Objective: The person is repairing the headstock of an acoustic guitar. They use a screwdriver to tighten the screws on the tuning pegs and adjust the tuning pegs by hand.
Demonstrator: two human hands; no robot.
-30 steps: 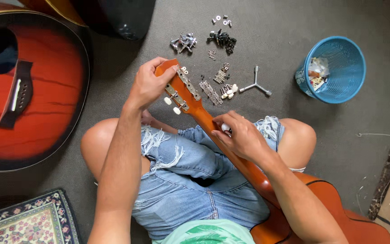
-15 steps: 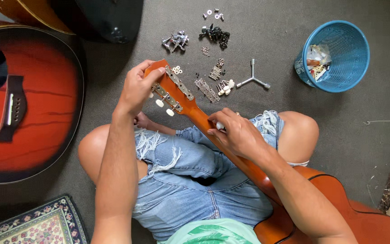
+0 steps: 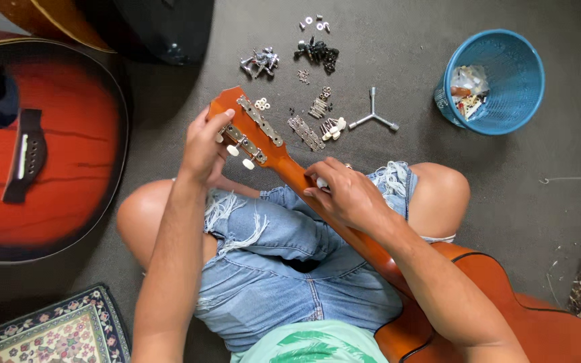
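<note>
Sitting cross-legged on the grey carpet (image 3: 506, 202), the person holds an orange acoustic guitar (image 3: 479, 302) face down across the lap. The left hand (image 3: 204, 144) curls its grip closed around the headstock (image 3: 247, 128), thumb by the white tuning pegs (image 3: 233, 150). The right hand (image 3: 344, 195) wraps the neck just below the headstock, fingers pinching something small and white. Beyond the headstock lie loose tuner parts (image 3: 317, 107) and a three-way wrench (image 3: 372, 117). Further right of it stands a blue basket (image 3: 506, 107); to its left lies a red sunburst guitar (image 3: 55, 148).
</note>
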